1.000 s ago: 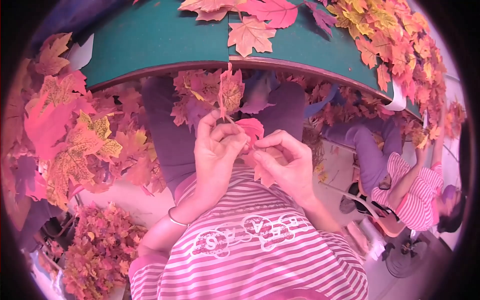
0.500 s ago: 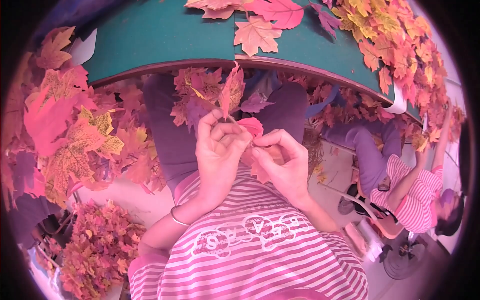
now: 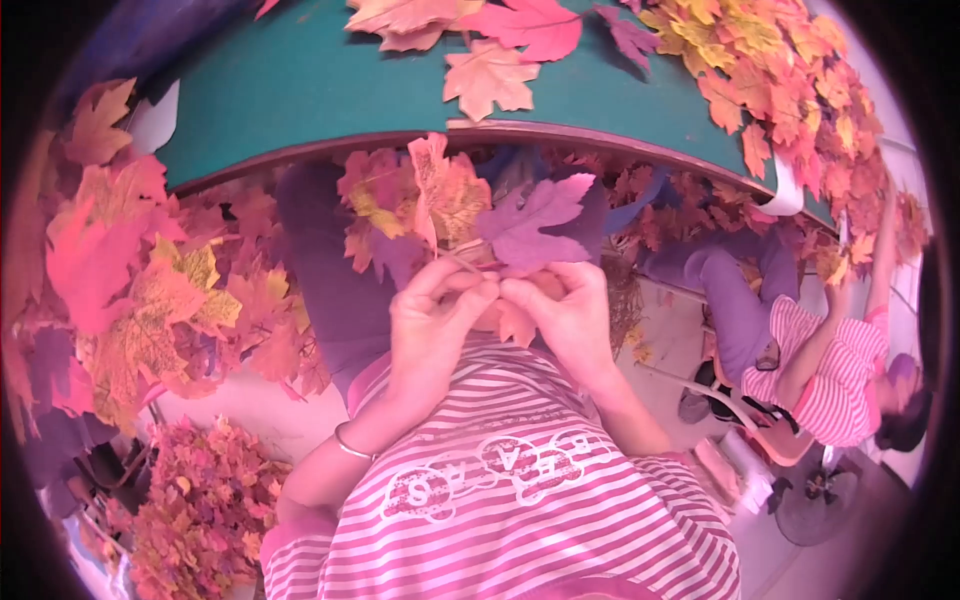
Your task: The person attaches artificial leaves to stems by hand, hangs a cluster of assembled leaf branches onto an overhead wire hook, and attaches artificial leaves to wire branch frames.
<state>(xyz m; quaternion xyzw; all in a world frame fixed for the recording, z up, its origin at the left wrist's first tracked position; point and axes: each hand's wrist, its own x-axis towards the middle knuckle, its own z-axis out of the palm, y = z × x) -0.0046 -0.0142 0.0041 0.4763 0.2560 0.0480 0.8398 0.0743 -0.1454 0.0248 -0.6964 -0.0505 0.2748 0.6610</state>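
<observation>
My left hand [image 3: 437, 325] and my right hand [image 3: 562, 315] meet above my lap, thumbs and fingertips pinched together. Between them runs the thin stem of a bunch of artificial maple leaves. An orange leaf [image 3: 450, 190] stands up over my left hand, and a purple leaf [image 3: 537, 222] spreads above my right hand. A small orange leaf [image 3: 514, 324] hangs below the fingertips. My left fingers close on the leaf stems. My right finger and thumb are closed at the same spot; the exact piece between them is hidden.
A green table [image 3: 300, 90] lies ahead, with loose leaves [image 3: 490, 78] near its edge and a leaf pile [image 3: 800, 90] at its right. More leaves [image 3: 150, 300] fill the left side, above a lower heap [image 3: 200, 510]. Another person [image 3: 825, 370] sits at the right.
My right hand has come closer to my left, and its fingers have drawn together. The purple leaf now stands spread out above them; the pink leaf between my hands is mostly hidden.
</observation>
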